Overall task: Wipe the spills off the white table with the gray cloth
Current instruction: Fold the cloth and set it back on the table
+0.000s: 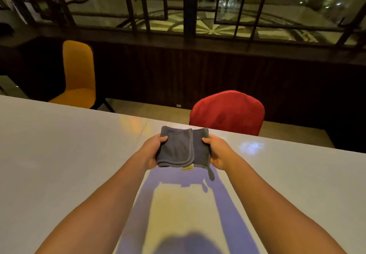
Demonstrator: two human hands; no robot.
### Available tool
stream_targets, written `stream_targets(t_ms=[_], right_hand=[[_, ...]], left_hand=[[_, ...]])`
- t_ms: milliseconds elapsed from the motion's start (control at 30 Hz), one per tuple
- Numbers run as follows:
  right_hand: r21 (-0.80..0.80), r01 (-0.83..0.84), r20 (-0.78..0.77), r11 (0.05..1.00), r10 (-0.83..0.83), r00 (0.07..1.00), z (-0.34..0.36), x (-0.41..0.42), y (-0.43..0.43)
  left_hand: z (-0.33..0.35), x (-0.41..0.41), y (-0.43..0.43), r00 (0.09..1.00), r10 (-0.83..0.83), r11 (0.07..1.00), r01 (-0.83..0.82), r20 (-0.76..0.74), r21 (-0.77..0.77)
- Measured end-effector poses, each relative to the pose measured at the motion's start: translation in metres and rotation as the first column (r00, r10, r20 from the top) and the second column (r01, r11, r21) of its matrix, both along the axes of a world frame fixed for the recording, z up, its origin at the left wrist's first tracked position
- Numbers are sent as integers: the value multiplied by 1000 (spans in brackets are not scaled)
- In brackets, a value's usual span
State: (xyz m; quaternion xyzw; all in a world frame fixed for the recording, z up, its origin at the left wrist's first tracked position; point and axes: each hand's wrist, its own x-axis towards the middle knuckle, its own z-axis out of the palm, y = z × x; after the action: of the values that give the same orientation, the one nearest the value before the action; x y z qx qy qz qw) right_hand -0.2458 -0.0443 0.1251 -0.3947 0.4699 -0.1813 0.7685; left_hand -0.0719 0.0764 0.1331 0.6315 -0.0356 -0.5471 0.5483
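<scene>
Folded gray cloth (183, 150) gripped at each side, left hand (153, 151) and right hand (216, 152) closed on it, seemingly above the white table (59, 154) (shadow beneath).

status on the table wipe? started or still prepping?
Still prepping, by the look of it. Done: gray cloth picked up and folded. In hand: left hand and right hand hold it by its sides above the white table, not touching it. Left: all the wiping; I can't make out distinct spills, only reflections.
</scene>
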Motion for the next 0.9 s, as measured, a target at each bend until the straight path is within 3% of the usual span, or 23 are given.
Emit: stream_targets(t_ms=[200,467,667,900], right_hand=[[39,63,-114,997,-59,992,-50,48,-29],[34,149,-183,988,-140,973,-112,100,-89],[-118,174,-238,978,-198,951,-158,108,-102],[-202,171,-258,964,-221,941,-154,106,-113]], left_hand=[[-60,61,-55,991,-7,998,-2,133,69],[-128,107,-112,964,101,981,-137,248,135],[-153,111,-124,953,131,980,-166,274,110],[-155,111,-123,925,211,969,-241,315,59]])
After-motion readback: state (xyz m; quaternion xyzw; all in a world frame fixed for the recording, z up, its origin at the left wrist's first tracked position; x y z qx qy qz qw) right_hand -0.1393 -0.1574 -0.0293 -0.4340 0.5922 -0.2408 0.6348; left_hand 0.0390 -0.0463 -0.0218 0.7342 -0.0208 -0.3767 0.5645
